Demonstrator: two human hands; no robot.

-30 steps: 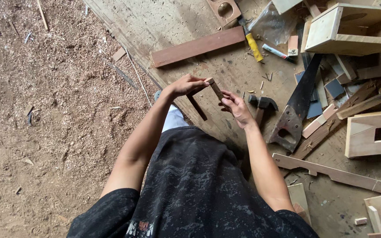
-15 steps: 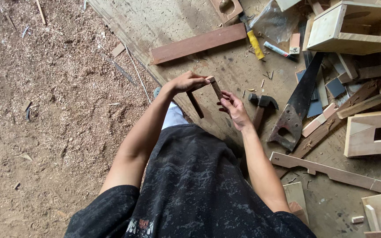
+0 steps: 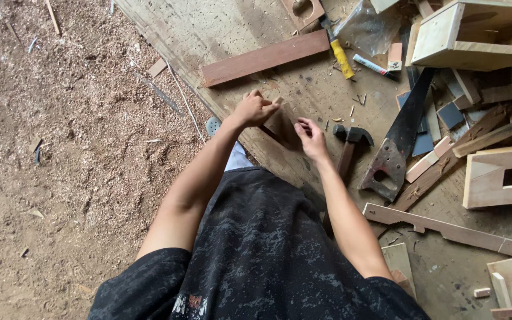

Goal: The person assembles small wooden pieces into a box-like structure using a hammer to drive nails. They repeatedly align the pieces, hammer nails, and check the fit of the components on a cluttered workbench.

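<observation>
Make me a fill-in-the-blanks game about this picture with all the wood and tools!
1. Both hands, the left hand and the right hand, hold a small piece of ____.
2. The tool lying just right of the right hand is a ____.
3. The handsaw has a dark ____, which points up toward the pale wooden box.
4. The chisel near the long reddish board has a ____ handle.

Missing words: wood; hammer; blade; yellow
</observation>
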